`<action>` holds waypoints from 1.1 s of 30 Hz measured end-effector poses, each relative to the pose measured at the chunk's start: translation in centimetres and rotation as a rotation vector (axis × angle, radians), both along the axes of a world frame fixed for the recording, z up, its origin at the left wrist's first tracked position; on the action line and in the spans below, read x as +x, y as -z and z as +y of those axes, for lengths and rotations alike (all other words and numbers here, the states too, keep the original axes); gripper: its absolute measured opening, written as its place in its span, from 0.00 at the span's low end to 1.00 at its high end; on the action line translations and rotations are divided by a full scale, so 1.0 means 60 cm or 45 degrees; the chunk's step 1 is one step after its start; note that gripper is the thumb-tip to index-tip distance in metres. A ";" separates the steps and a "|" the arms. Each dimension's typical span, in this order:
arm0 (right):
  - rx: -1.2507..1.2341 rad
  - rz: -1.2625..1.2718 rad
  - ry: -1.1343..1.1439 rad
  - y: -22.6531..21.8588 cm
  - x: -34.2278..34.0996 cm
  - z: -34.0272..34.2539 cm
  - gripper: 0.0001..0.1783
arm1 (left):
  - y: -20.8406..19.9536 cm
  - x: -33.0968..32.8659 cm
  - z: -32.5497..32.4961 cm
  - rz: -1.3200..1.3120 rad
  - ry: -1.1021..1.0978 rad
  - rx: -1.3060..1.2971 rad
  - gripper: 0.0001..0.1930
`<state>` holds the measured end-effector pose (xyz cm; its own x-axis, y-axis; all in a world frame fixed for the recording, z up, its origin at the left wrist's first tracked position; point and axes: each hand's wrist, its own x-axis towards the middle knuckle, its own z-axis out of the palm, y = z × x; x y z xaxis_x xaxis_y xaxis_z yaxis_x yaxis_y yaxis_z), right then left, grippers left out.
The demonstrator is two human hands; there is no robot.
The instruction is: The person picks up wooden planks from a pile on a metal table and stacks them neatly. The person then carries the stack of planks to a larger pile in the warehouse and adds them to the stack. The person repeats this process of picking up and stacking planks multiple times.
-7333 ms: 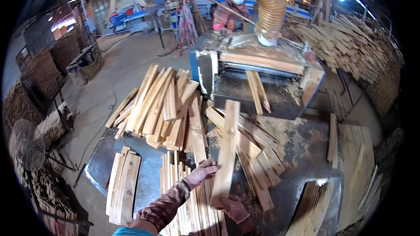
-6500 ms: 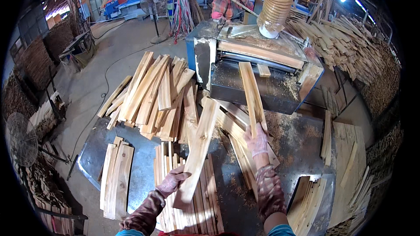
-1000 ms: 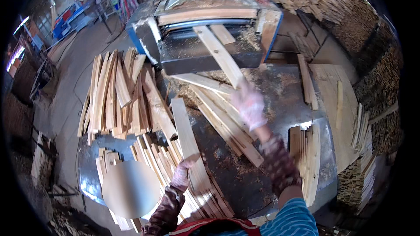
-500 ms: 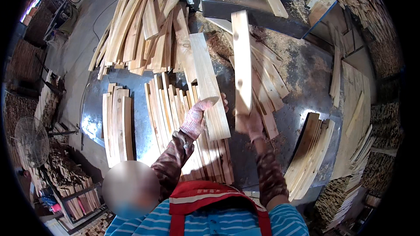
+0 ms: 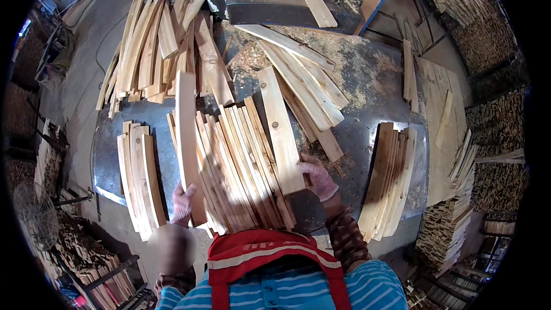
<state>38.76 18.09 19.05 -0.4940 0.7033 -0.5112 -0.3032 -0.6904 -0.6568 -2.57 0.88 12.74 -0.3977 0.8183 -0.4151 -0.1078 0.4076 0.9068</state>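
My left hand, in a pale knit glove, grips the near end of a narrow wooden board. That board stands at the left side of a row of boards set close together. My gloved right hand is closed on the near right corner of a wider knotted plank, its thumb on the top face. This plank slants along the right side of the row, its far end pointing away from me. The fingers under both boards are partly hidden.
A loose heap of boards lies at the far left, and fanned planks lie among sawdust. Smaller stacks flank the metal table: one on the left, one on the right. A dark machine stands at the back.
My left hand has moved left and nearer, from one plank to a narrow board at the row's left side. My right hand has lowered its raised plank; a plank now lies beside the row.
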 end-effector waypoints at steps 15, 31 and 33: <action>0.177 -0.060 -0.127 -0.045 -0.078 0.034 0.28 | 0.096 -0.184 -0.239 1.662 -0.407 -1.149 0.25; 0.989 -0.647 -0.600 -0.068 -0.153 0.031 0.33 | -0.144 0.131 0.196 -0.598 -0.036 0.301 0.27; 1.330 -1.125 -0.351 -0.094 -0.112 0.121 0.36 | -0.089 0.075 0.150 -0.476 -0.008 0.317 0.27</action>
